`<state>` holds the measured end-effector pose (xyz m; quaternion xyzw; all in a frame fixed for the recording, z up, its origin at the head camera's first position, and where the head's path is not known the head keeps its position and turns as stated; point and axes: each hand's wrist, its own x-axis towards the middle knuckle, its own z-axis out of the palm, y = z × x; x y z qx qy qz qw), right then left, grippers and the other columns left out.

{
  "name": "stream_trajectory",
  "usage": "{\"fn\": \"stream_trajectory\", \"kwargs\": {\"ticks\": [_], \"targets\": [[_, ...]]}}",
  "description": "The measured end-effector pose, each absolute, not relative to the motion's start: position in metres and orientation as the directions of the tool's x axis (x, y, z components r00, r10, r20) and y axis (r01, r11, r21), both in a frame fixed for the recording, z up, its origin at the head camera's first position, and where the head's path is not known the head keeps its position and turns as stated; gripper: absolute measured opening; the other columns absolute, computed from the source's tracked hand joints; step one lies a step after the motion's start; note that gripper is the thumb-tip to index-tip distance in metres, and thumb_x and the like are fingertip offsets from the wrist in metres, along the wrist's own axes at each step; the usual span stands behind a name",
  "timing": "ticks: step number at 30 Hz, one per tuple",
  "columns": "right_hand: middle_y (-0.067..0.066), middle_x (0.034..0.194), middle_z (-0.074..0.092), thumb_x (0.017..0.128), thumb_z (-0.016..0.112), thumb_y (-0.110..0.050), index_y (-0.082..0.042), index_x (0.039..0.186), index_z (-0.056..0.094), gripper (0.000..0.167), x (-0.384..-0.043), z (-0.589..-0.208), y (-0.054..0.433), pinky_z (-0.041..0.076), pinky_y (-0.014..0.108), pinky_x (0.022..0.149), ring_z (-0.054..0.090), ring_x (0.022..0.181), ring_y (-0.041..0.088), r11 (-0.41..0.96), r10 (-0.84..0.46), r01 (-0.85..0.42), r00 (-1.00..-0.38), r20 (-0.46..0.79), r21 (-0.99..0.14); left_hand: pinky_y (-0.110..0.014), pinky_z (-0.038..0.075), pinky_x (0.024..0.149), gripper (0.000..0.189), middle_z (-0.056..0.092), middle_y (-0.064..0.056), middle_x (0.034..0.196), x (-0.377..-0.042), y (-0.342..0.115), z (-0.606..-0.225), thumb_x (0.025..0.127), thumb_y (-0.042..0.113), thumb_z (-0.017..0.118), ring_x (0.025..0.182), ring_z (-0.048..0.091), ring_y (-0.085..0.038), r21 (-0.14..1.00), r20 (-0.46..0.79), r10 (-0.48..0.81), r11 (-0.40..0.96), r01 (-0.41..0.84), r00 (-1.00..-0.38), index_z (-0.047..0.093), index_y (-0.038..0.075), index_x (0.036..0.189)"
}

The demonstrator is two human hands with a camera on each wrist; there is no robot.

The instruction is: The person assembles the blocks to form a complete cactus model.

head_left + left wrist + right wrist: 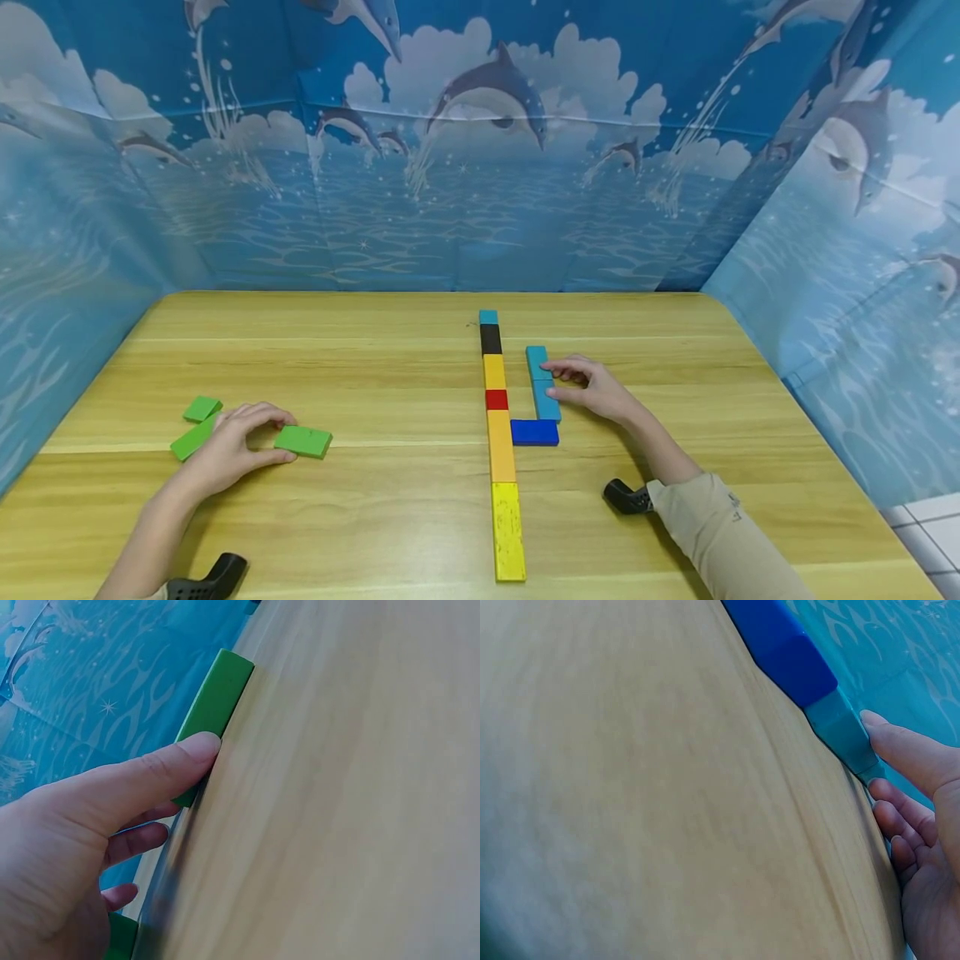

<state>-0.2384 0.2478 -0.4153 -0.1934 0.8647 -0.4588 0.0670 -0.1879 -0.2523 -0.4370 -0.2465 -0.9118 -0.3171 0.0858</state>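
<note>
My left hand pinches one end of a green block between thumb and fingers. In the left wrist view, the thumb lies against the near side of that green block. Two more green blocks, one of them farther off, lie behind the hand, partly covered by it. At the right, my right hand touches the right side of two light blue blocks set end to end, its fingertips by the far block and its thumb by the near one. A dark blue block adjoins their near end.
A straight row runs down the table's middle: a small light blue block, a black one, orange blocks around a red one, and yellow nearest. A dolphin-print curtain rises behind the wooden table.
</note>
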Motion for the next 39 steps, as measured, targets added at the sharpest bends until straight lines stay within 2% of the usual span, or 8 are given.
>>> {"fn": "stream_trajectory", "kwargs": {"ticks": [5,8,10,16,21,29,36,39], "targets": [[0.012,0.105,0.053,0.084,0.066,-0.012,-0.003,0.121,0.057,0.039,-0.248,-0.432,0.256,0.039,0.027,0.074,0.045,0.091,0.026,0.512,-0.396,-0.292,-0.915,0.08,-0.808,-0.027,0.034,0.08,0.035,0.06,0.01,0.092,-0.188,-0.25,-0.436,0.066,0.02,0.081,0.085,0.052,-0.005,0.566,0.321,0.389,0.652,0.504,-0.864,0.065,0.017,0.097],[0.009,0.105,0.053,0.084,0.067,-0.018,-0.008,0.122,0.058,0.04,-0.252,-0.44,0.26,0.04,0.027,0.075,0.045,0.091,0.024,0.52,-0.392,-0.291,-0.917,0.078,-0.803,-0.018,0.04,0.078,0.034,0.06,0.009,0.094,-0.188,-0.246,-0.436,0.068,0.021,0.08,0.086,0.053,-0.004,0.591,0.31,0.384,0.639,0.493,-0.87,0.065,0.018,0.098],[0.008,0.105,0.053,0.084,0.067,-0.02,-0.01,0.121,0.059,0.04,-0.252,-0.442,0.26,0.04,0.027,0.074,0.045,0.091,0.024,0.514,-0.396,-0.294,-0.915,0.082,-0.806,-0.017,0.04,0.077,0.033,0.059,0.008,0.094,-0.189,-0.243,-0.436,0.069,0.022,0.079,0.086,0.052,-0.003,0.61,0.298,0.375,0.632,0.478,-0.878,0.064,0.018,0.099],[0.008,0.104,0.053,0.083,0.068,-0.022,-0.011,0.121,0.059,0.04,-0.252,-0.441,0.26,0.039,0.028,0.074,0.045,0.091,0.025,0.506,-0.396,-0.292,-0.914,0.082,-0.812,-0.021,0.042,0.076,0.032,0.058,0.007,0.094,-0.193,-0.227,-0.431,0.07,0.024,0.079,0.086,0.052,-0.007,0.639,0.276,0.348,0.63,0.441,-0.896,0.064,0.017,0.098],[0.008,0.104,0.053,0.084,0.067,-0.019,-0.01,0.121,0.059,0.04,-0.252,-0.44,0.26,0.039,0.027,0.074,0.045,0.091,0.024,0.521,-0.391,-0.285,-0.918,0.072,-0.804,-0.028,0.042,0.07,0.033,0.056,0.004,0.088,-0.202,-0.207,-0.427,0.07,0.024,0.079,0.081,0.05,-0.013,0.647,0.269,0.32,0.638,0.417,-0.908,0.064,0.014,0.098],[0.019,0.106,0.053,0.084,0.065,-0.008,0.004,0.121,0.055,0.04,-0.24,-0.416,0.248,0.04,0.029,0.074,0.045,0.092,0.033,0.511,-0.397,-0.267,-0.916,0.051,-0.817,-0.036,0.043,0.072,0.036,0.057,-0.002,0.089,-0.215,-0.169,-0.422,0.07,0.021,0.079,0.082,0.05,-0.017,0.691,0.225,0.292,0.625,0.364,-0.929,0.064,0.006,0.099],[0.008,0.106,0.054,0.084,0.067,-0.021,-0.01,0.121,0.059,0.04,-0.253,-0.442,0.261,0.04,0.027,0.075,0.046,0.092,0.024,0.511,-0.396,-0.29,-0.915,0.077,-0.809,-0.039,0.046,0.074,0.037,0.059,-0.007,0.093,-0.225,-0.137,-0.423,0.07,0.019,0.079,0.086,0.054,-0.023,0.699,0.232,0.286,0.615,0.364,-0.93,0.064,0.003,0.1],[0.009,0.106,0.054,0.083,0.067,-0.021,-0.009,0.121,0.059,0.04,-0.253,-0.443,0.261,0.04,0.027,0.075,0.045,0.092,0.024,0.509,-0.395,-0.291,-0.915,0.081,-0.81,-0.039,0.046,0.076,0.038,0.059,-0.007,0.095,-0.228,-0.124,-0.423,0.07,0.019,0.079,0.088,0.054,-0.023,0.704,0.226,0.283,0.614,0.357,-0.932,0.064,0.003,0.102]]}}
